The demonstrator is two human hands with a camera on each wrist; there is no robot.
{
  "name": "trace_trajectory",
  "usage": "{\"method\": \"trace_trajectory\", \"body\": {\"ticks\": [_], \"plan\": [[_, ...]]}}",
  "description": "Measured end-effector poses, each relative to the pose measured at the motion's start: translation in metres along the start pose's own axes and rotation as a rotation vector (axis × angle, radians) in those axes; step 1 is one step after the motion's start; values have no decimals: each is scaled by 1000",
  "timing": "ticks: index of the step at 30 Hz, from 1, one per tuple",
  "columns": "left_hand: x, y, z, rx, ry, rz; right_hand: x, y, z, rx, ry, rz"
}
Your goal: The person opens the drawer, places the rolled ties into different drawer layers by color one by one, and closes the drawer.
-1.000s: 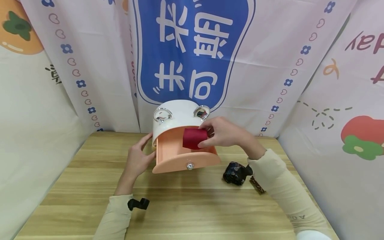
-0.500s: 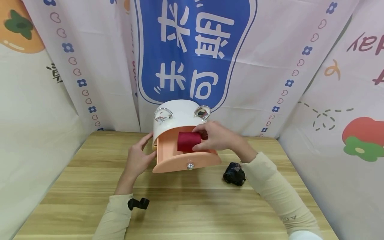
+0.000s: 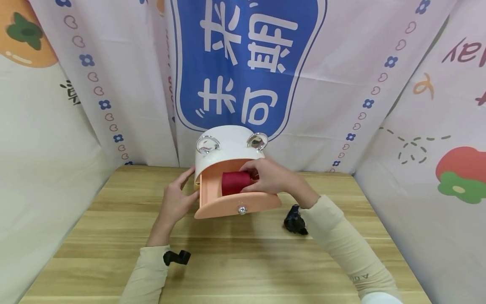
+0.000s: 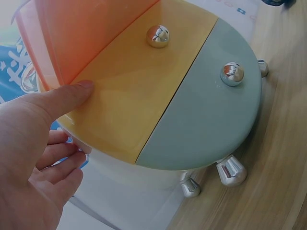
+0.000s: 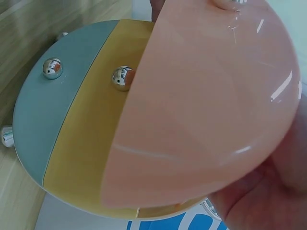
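A small white round drawer cabinet (image 3: 231,143) stands at the back of the table, its peach top drawer (image 3: 212,207) pulled out. My left hand (image 3: 176,198) holds the cabinet's left side. In the left wrist view, the thumb lies on the yellow drawer front (image 4: 129,91) while the fingers curl at the white side. Inside the peach drawer, my right hand (image 3: 269,175) grips a dark red roll (image 3: 233,182), apparently of cloth, by its right end. The right wrist view shows part of that hand behind the peach front; the roll is hidden there.
A dark bundle (image 3: 295,220) lies on the wooden table (image 3: 228,261), right of the cabinet and partly covered by the right sleeve. Below the yellow drawer is a grey-green drawer front (image 4: 206,115) with a silver knob. Printed cloth hangs behind the table.
My right hand has moved left and down with the red roll, deeper into the peach drawer. Its sleeve now covers more of the dark bundle. The left hand keeps its place on the cabinet.
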State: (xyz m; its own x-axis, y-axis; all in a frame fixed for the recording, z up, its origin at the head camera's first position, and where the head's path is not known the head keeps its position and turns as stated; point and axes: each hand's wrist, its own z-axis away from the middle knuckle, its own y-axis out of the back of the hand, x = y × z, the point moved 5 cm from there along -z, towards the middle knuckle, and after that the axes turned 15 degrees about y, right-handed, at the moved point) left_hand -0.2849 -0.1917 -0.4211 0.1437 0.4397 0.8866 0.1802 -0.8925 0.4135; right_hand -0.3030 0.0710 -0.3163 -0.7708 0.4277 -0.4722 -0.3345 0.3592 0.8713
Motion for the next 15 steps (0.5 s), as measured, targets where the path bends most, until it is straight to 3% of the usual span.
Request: {"method": "trace_trajectory", "body": {"ticks": [15], "plan": [[2, -1, 1, -8, 10, -3, -3, 5, 5, 16, 31, 28]]}}
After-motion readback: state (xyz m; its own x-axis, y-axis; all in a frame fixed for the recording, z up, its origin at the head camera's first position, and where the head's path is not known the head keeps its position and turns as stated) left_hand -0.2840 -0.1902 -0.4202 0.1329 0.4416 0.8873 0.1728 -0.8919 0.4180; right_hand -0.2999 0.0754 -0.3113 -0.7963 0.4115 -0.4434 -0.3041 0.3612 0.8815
